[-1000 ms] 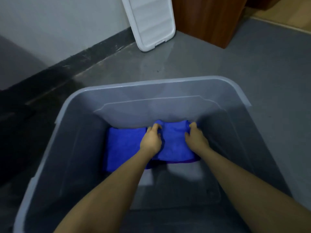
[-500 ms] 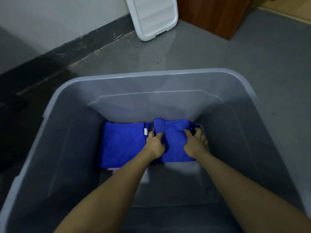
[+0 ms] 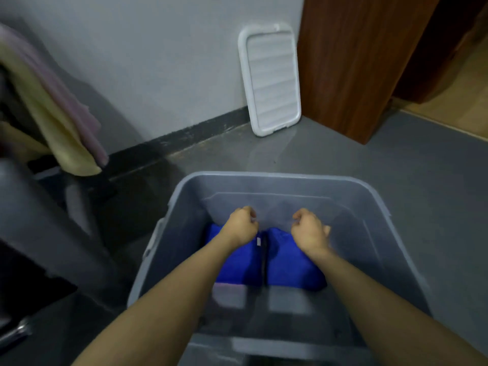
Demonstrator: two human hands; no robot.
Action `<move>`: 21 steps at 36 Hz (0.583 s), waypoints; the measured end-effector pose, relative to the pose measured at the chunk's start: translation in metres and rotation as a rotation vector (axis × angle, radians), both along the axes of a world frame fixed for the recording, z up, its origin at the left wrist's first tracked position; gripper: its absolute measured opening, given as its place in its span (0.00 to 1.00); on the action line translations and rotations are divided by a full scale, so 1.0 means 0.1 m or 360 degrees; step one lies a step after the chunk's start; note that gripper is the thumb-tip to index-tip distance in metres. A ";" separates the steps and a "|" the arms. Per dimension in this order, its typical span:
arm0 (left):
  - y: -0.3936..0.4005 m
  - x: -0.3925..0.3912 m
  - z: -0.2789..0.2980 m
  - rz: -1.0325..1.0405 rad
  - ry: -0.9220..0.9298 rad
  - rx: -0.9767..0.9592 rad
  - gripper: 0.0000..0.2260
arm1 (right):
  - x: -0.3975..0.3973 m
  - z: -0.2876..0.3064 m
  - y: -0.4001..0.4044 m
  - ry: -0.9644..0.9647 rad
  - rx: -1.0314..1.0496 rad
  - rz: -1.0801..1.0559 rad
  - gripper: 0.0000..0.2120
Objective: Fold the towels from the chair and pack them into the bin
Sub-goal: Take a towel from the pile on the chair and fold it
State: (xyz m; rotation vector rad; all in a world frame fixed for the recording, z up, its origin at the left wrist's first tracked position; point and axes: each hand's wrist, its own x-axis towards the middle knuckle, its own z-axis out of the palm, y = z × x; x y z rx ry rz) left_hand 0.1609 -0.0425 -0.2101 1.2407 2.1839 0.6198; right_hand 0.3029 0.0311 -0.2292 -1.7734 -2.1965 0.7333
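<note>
Translucent grey plastic bin (image 3: 375, 196) seen at lower centre of frame. Two folded bright-blue towels (image 3: 293, 262) lie side by side on its floor against the far wall. Left hand (image 3: 241, 227) and right hand (image 3: 310, 229) are held above them, fingers curled inward, nothing grasped. Yellow and pink towels (image 3: 66, 133) hang at upper left. White ribbed lid (image 3: 270, 77) is leaned against the wall, upper centre.

No legible text — none anywhere.
</note>
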 end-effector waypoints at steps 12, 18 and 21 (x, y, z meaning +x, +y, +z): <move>-1.04 -0.39 1.48 0.0224 0.0033 0.0574 0.09 | -0.59 1.53 -0.90 0.0673 0.0224 0.0344 0.10; -1.75 -0.59 2.17 0.0262 0.0197 0.0787 0.10 | -0.82 2.19 -1.51 0.0845 0.0364 0.0468 0.09; -2.07 -0.69 2.42 0.0284 0.0250 0.0827 0.10 | -0.91 2.44 -1.78 0.0820 0.0454 0.0558 0.10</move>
